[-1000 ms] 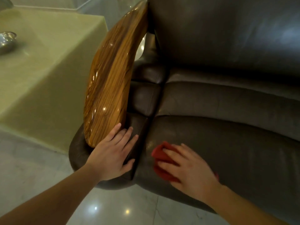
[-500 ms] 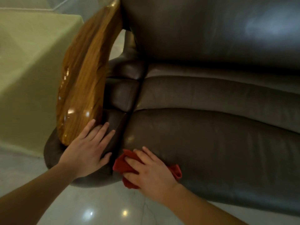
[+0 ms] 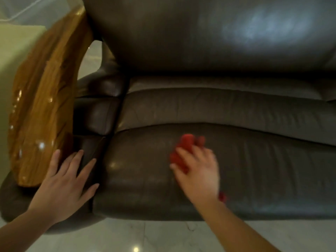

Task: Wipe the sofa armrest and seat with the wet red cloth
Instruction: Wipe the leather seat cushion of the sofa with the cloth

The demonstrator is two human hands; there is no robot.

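A dark brown leather sofa seat (image 3: 254, 170) fills the middle of the view. Its armrest at the left has a glossy wooden top (image 3: 41, 106) over padded leather (image 3: 96, 113). My right hand (image 3: 198, 171) presses the red cloth (image 3: 183, 148) flat on the front seat cushion; the cloth bunches out past my fingertips and a scrap shows by my wrist. The hand and cloth are blurred. My left hand (image 3: 63, 184) lies flat with spread fingers on the leather front of the armrest, beside the wooden end.
The sofa backrest (image 3: 200, 33) rises behind the seat. A pale green block or table (image 3: 11, 51) stands left of the armrest. Shiny pale marble floor (image 3: 145, 237) runs along the sofa's front edge.
My right hand has slid the red cloth from the seat's front left corner rightward and farther back onto the cushion. My left hand stays on the armrest front. The view has shifted.
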